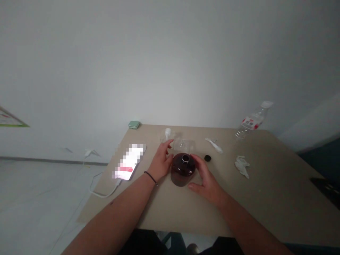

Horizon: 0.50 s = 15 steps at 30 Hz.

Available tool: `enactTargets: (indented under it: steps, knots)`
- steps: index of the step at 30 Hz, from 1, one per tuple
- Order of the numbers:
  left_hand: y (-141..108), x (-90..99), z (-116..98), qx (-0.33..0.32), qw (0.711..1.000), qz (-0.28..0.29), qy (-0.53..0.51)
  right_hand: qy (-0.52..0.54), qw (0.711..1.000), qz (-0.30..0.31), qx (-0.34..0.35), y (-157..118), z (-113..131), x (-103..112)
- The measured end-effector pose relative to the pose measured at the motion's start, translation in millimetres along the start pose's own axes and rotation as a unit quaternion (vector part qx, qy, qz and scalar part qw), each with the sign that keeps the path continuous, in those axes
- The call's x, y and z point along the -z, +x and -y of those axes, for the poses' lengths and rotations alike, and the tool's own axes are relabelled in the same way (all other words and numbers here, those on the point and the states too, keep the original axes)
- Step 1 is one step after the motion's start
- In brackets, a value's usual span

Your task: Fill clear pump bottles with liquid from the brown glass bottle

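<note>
A round dark brown glass bottle stands upright and uncapped near the middle of the table. My right hand curves round its right side, fingers behind and thumb at the front. On the bottle's left is my left hand, its fingers apart and pointing away from me, the thumb side close against the glass. Just beyond the left fingertips lies a clear plastic box and a white dropper-like piece. A small black cap rests to the right of the bottle.
On the left, a lit phone lies with a white cable. A green case sits at the back left corner. Rightward are a white plastic-wrapped item, a crumpled tissue and a clear water bottle. Behind the table rises a wall.
</note>
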<state>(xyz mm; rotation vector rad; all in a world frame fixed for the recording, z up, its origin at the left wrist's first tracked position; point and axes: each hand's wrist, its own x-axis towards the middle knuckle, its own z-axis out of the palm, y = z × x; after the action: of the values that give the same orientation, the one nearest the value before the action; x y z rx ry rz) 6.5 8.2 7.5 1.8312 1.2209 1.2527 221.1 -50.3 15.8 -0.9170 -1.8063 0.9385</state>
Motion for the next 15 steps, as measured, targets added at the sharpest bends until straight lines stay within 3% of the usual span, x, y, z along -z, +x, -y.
enactTargets:
  steps: [4, 10, 15]
  knots:
    - [3.2, -0.5, 4.8, -0.038, 0.995, 0.063, 0.069, 0.055, 0.998, 0.002, -0.026, 4.7, -4.5, -12.2]
    - [2.1, 0.6, 3.3, -0.049, 0.994, 0.045, 0.083, 0.077, 0.995, -0.028, -0.064, 13.0, 6.1, -24.5]
    - [-0.2, 1.1, 4.7, -0.05, 0.996, 0.046, 0.057, 0.081, 0.994, -0.041, -0.053, 5.6, 7.7, -14.3]
